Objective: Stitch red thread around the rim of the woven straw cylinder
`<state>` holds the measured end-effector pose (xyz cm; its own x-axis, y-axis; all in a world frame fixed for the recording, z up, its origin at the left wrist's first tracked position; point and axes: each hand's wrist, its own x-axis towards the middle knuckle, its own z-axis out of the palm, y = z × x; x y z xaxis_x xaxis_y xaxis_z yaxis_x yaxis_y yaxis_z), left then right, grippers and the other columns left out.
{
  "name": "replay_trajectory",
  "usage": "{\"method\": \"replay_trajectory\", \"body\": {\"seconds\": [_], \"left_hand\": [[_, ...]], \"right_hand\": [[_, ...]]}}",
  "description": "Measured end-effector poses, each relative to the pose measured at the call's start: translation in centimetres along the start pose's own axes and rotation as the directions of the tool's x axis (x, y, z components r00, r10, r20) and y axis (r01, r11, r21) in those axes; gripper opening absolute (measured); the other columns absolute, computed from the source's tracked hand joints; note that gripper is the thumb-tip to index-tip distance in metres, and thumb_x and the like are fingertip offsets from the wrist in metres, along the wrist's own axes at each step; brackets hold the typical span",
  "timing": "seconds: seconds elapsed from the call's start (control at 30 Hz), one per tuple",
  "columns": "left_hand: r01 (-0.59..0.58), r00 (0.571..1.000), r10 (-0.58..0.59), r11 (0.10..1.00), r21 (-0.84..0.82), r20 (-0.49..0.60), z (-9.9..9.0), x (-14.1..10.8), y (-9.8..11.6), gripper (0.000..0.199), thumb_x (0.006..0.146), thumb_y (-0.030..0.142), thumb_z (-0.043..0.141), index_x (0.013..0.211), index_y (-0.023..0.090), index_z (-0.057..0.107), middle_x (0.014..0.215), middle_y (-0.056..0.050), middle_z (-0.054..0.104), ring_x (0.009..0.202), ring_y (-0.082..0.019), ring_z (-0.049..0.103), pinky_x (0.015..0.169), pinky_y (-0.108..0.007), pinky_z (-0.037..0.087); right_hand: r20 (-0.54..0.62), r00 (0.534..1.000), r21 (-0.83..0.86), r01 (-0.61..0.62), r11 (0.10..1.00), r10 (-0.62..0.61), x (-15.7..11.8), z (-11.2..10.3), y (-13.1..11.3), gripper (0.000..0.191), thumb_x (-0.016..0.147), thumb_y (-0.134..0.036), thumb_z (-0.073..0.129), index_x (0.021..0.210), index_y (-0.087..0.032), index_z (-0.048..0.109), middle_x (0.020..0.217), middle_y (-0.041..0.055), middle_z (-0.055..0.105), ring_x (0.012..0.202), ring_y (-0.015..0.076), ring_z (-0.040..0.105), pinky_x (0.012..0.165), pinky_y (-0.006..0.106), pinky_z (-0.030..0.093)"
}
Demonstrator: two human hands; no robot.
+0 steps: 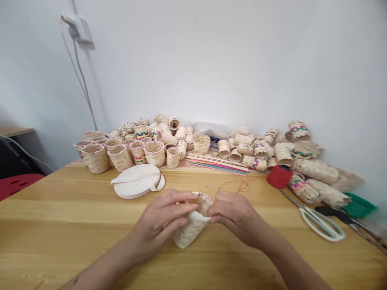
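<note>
A small woven basket [189,234] stands tilted on the table between my hands. White tape lies over the near part of its rim, and reddish stitching shows along the far part. My left hand [165,217] grips the basket from the left, fingers over the rim. At the right side of the rim, my right hand [232,215] is closed in a pinch on the white tape [199,217]. Any needle in those fingers is hidden. Orange thread [242,186] lies loosely looped on the table just beyond my right hand.
A flat roll of white tape [136,187] lies at the left. Behind are stitched baskets [95,159], many woven pieces [242,141] and coloured strips [217,166]. On the right lie light-handled scissors [322,225], a red object [279,177] and a green object [359,205].
</note>
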<state>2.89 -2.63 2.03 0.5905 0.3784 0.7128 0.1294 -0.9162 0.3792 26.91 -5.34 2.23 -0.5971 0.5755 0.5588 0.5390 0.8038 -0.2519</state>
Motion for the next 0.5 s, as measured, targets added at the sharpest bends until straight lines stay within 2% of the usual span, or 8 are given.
{"method": "replay_trajectory", "body": {"seconds": [0.1, 0.23, 0.4, 0.5], "left_hand": [[-0.046, 0.998, 0.045, 0.998, 0.03, 0.046, 0.3, 0.2, 0.4, 0.031, 0.097, 0.025, 0.04, 0.122, 0.018, 0.057, 0.118, -0.012, 0.063, 0.106, -0.02, 0.058, 0.089, -0.033, 0.043], [-0.067, 0.997, 0.069, 0.997, -0.037, 0.036, 0.2, 0.5, 0.3, 0.031, 0.097, 0.029, 0.04, 0.119, 0.016, 0.057, 0.098, -0.01, 0.068, 0.089, -0.018, 0.059, 0.077, -0.03, 0.045], [-0.018, 0.999, 0.02, 0.998, -0.065, 0.04, 0.0, 0.6, 0.6, 0.017, 0.093, 0.025, 0.05, 0.091, 0.015, 0.064, 0.085, -0.006, 0.067, 0.08, -0.016, 0.058, 0.072, -0.026, 0.044], [0.035, 0.999, -0.031, 0.995, -0.094, 0.041, 0.0, 0.5, 1.0, 0.016, 0.092, 0.02, 0.051, 0.08, 0.015, 0.062, 0.078, -0.004, 0.065, 0.076, -0.014, 0.057, 0.07, -0.025, 0.043]], "right_hand": [[0.018, 1.0, -0.021, 0.003, 1.0, -0.003, 0.1, -0.1, -0.3, 0.039, 0.101, -0.037, 0.033, 0.08, -0.017, 0.059, 0.069, 0.0002, 0.052, 0.066, 0.0129, 0.047, 0.059, 0.024, 0.031], [0.047, 0.999, -0.031, 0.013, 0.999, -0.011, 0.1, -0.3, -0.7, 0.04, 0.102, -0.034, 0.032, 0.079, -0.017, 0.059, 0.069, 0.0006, 0.051, 0.065, 0.0133, 0.046, 0.057, 0.025, 0.031], [0.088, 0.996, -0.004, 0.021, 1.0, -0.02, 0.1, -0.3, -1.3, 0.039, 0.102, -0.032, 0.031, 0.081, -0.017, 0.061, 0.07, 0.0007, 0.052, 0.065, 0.0133, 0.046, 0.057, 0.025, 0.031], [0.09, 0.996, -0.003, 0.016, 1.0, -0.015, 0.1, -0.3, -1.3, 0.036, 0.101, -0.032, 0.034, 0.082, -0.018, 0.061, 0.07, 0.0003, 0.053, 0.066, 0.013, 0.046, 0.058, 0.025, 0.031]]}}
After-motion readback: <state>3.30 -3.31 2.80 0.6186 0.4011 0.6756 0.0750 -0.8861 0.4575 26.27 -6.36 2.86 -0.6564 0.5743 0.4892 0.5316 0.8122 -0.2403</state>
